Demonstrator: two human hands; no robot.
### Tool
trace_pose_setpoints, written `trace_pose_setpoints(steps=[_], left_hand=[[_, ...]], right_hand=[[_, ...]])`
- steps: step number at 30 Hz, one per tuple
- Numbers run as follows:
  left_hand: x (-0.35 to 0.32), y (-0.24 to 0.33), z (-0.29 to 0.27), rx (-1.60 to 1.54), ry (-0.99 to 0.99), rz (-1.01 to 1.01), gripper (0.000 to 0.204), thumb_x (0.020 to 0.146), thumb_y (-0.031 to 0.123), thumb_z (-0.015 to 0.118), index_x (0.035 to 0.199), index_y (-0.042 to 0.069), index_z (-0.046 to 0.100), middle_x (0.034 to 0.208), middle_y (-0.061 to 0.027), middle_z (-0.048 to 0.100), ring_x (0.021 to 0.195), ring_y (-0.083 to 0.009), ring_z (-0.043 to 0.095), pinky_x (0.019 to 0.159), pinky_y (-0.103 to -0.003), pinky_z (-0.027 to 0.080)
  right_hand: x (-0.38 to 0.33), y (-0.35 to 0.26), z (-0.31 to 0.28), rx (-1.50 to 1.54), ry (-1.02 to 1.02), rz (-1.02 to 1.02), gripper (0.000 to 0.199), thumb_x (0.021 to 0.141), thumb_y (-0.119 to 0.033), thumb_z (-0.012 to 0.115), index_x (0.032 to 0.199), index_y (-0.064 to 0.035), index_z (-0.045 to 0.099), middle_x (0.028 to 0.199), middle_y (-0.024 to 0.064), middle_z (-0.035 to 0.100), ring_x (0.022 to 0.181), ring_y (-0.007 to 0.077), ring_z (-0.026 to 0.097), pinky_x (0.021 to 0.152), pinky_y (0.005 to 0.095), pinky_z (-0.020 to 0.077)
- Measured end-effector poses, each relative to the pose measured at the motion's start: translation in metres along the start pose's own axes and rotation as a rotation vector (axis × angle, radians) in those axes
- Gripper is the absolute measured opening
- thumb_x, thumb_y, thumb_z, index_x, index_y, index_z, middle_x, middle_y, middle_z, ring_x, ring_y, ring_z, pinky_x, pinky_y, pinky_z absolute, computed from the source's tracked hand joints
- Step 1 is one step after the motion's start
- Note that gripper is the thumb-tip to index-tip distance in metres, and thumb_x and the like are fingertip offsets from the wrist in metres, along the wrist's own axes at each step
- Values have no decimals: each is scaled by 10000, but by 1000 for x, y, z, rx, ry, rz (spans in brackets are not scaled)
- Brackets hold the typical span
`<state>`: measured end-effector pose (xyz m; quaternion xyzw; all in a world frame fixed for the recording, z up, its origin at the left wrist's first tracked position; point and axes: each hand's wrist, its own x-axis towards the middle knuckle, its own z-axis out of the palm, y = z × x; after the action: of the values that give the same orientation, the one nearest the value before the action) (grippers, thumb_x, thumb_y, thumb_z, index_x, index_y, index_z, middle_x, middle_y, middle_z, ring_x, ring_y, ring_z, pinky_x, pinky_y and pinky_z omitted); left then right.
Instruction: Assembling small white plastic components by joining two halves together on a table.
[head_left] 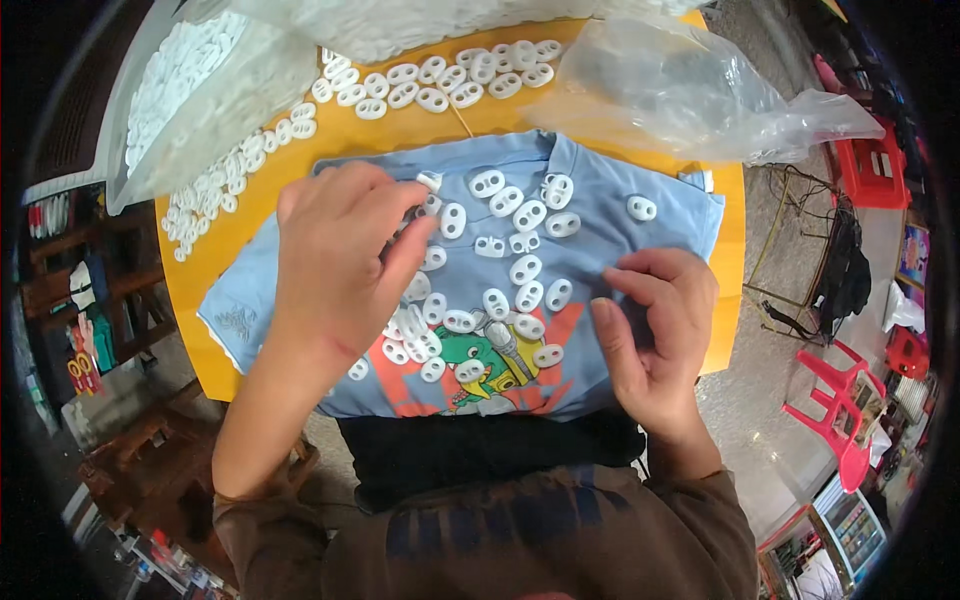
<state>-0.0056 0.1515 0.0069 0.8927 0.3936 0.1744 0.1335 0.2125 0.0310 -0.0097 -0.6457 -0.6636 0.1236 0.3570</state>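
Observation:
A blue T-shirt (615, 170) with a dinosaur print lies spread in front of me, and many white oval two-hole cord locks (453, 220) are scattered over it. At the upper left of this scatter, my left hand (345, 235) has thumb and index finger closed around a cord lock (432, 204). Another small white piece (429, 181) shows right by the index fingertip. Over the shirt's right side, my right hand (662, 325) is held with thumb and fingers apart and nothing between them. Its nearest cord lock (559, 294) lies to its left.
The shirt rests on a yellow table (735, 270). Rows of cord locks (403, 94) line its far side, with a pile (215, 185) at the left. A large bag (190, 80) of them stands far left; a crumpled clear plastic bag (690, 90) lies far right. Red stools (840, 410) stand beyond.

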Motion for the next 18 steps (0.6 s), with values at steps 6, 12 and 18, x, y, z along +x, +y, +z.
trace_pose_setpoints(steps=[6,12,18], left_hand=[[10,10,-3,45,-59,36,151,668,61,650,794,89,572,758,-33,525,756,-226,517,699,-346,333],[2,11,-7,-74,12,-65,128,701,21,616,795,70,544,763,-31,558,694,-210,537,701,-330,366],[-47,24,-29,-416,243,-259,148,734,-11,601,873,25,563,767,-100,581,652,-205,542,600,-290,427]], right_hand=[[0,0,-3,1,7,-10,214,646,-99,697,835,-51,609,859,66,564,811,243,514,743,345,347],[2,0,-1,15,4,-21,212,644,-99,697,828,-48,605,853,71,564,807,246,517,739,348,347],[0,-1,4,11,13,-33,219,652,-81,686,850,-46,599,861,73,568,816,252,522,763,353,355]])
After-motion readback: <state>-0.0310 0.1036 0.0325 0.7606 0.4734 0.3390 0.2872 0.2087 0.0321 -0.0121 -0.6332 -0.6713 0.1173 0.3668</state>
